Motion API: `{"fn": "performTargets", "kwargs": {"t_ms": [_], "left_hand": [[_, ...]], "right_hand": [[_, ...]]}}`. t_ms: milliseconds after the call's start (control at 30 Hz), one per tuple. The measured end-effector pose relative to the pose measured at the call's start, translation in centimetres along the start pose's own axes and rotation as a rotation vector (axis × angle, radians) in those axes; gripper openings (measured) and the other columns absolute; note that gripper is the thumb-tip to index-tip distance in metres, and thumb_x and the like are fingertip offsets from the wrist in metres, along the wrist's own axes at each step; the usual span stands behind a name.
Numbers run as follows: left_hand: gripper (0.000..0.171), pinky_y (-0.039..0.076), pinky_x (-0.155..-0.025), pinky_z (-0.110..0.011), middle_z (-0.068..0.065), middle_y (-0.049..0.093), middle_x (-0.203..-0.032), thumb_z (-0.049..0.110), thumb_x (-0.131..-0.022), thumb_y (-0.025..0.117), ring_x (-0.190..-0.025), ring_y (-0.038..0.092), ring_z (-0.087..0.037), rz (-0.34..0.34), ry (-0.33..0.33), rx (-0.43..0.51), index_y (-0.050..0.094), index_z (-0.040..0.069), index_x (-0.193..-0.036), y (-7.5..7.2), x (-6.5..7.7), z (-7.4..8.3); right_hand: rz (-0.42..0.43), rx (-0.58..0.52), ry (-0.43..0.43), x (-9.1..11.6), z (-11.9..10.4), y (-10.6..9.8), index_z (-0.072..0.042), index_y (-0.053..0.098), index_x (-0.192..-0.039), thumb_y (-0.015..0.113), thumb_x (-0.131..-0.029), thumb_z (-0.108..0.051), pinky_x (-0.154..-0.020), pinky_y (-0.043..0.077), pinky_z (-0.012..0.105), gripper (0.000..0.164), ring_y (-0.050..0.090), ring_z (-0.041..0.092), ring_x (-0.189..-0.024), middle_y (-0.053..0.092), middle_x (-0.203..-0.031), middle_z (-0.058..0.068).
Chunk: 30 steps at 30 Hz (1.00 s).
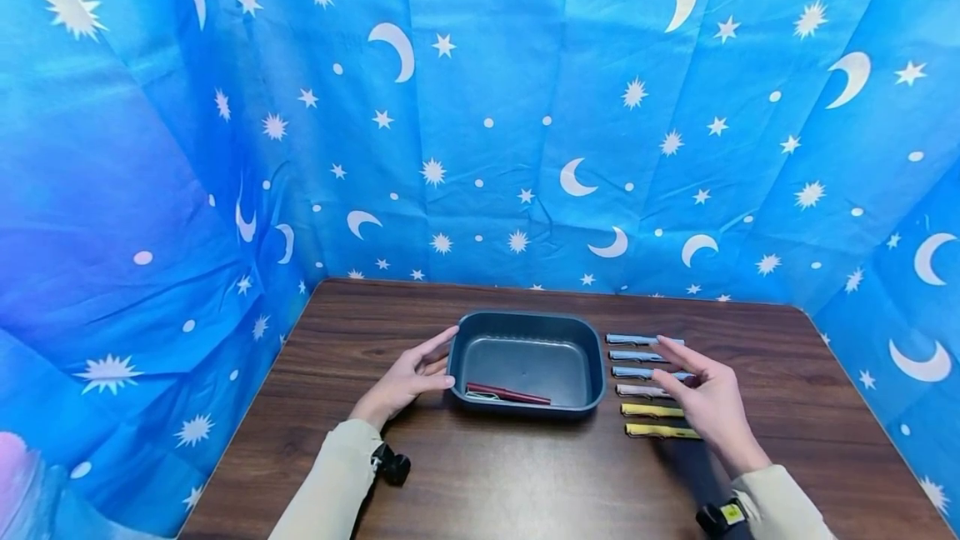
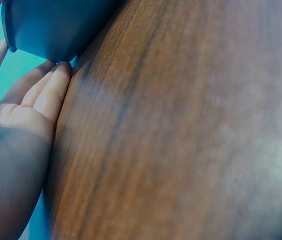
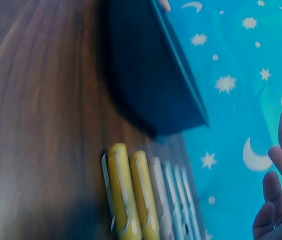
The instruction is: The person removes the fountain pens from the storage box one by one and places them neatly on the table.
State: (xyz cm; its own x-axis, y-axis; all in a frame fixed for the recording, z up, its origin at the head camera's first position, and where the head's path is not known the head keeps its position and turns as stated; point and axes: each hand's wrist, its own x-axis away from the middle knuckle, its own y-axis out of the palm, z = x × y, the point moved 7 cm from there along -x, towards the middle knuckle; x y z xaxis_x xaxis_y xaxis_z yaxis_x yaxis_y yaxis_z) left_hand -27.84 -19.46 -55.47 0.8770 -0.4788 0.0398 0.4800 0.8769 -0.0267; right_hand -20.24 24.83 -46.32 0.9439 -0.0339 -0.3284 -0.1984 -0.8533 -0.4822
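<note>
A dark blue-grey rectangular tray (image 1: 525, 367) stands on the table with a red pen (image 1: 513, 394) lying along its near side. My left hand (image 1: 401, 383) rests against the tray's left end, thumb by the near corner and index finger by the far one. In the left wrist view its straight fingers (image 2: 51, 95) meet the tray's outer wall. To the tray's right lies a column of clipped pens: three light blue pens (image 1: 633, 356), a pale pinkish pen (image 1: 636, 391) and two yellow pens (image 1: 648, 411). Above them hovers my right hand (image 1: 712, 407), thumb and index finger apart, holding nothing.
The wooden table (image 1: 510, 473) reaches back to a blue curtain (image 1: 495, 140) with moons and stars, which also hangs at both sides. A black wrist camera (image 1: 392, 465) is strapped at the left sleeve and another (image 1: 720, 517) at the right.
</note>
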Motion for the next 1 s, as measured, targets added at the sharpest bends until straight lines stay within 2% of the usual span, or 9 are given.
{"fn": "performTargets", "kwargs": {"t_ms": [200,400,533,733,1000], "left_hand": [[0.079,0.045,-0.115,-0.027,-0.012,0.032,-0.17,0.007,-0.099,0.073,-0.153,0.038,-0.034,0.002,0.0,-0.01,0.036,0.029,-0.165,0.0,0.1,0.2],[0.079,0.045,-0.115,-0.026,-0.012,0.031,-0.17,0.007,-0.099,0.072,-0.153,0.038,-0.034,-0.001,0.003,0.003,0.036,0.029,-0.165,0.1,0.2,0.1],[0.078,0.045,-0.114,-0.026,-0.011,0.033,-0.169,0.009,-0.099,0.074,-0.153,0.039,-0.033,0.006,0.007,0.003,0.037,0.029,-0.165,0.1,0.2,-0.1],[0.08,0.046,-0.114,-0.026,-0.012,0.034,-0.169,0.011,-0.098,0.075,-0.152,0.04,-0.033,0.011,0.002,-0.006,0.037,0.03,-0.165,0.0,0.2,-0.3],[0.08,0.046,-0.114,-0.026,-0.01,0.034,-0.169,0.01,-0.098,0.075,-0.153,0.039,-0.032,0.005,0.006,-0.004,0.037,0.032,-0.164,0.0,0.1,-0.3]], "right_hand": [[-0.044,-0.031,-0.001,-1.2,-1.7,2.1,-0.017,0.07,-0.14,0.076,-0.098,-0.014,-0.063,0.05,0.023,0.042,0.063,0.006,-0.093,0.075,-0.126,0.006],[-0.081,-0.107,-0.009,-2.4,-3.1,4.6,-0.015,0.07,-0.139,0.076,-0.098,-0.012,-0.071,0.057,0.022,0.042,0.066,0.007,-0.096,0.074,-0.128,0.008],[-0.129,-0.163,0.02,-3.1,-3.8,6.7,-0.014,0.066,-0.144,0.075,-0.098,-0.01,-0.074,0.054,0.023,0.046,0.064,0.01,-0.101,0.071,-0.136,0.009],[-0.199,-0.235,0.083,-3.5,-4.3,10.0,-0.021,0.061,-0.148,0.076,-0.098,-0.014,-0.072,0.049,0.026,0.053,0.064,0.018,-0.097,0.072,-0.135,0.005],[-0.265,-0.271,0.101,-3.6,-5.2,12.7,-0.015,0.057,-0.151,0.075,-0.098,-0.01,-0.079,0.047,0.032,0.057,0.064,0.021,-0.098,0.07,-0.137,0.011]]}}
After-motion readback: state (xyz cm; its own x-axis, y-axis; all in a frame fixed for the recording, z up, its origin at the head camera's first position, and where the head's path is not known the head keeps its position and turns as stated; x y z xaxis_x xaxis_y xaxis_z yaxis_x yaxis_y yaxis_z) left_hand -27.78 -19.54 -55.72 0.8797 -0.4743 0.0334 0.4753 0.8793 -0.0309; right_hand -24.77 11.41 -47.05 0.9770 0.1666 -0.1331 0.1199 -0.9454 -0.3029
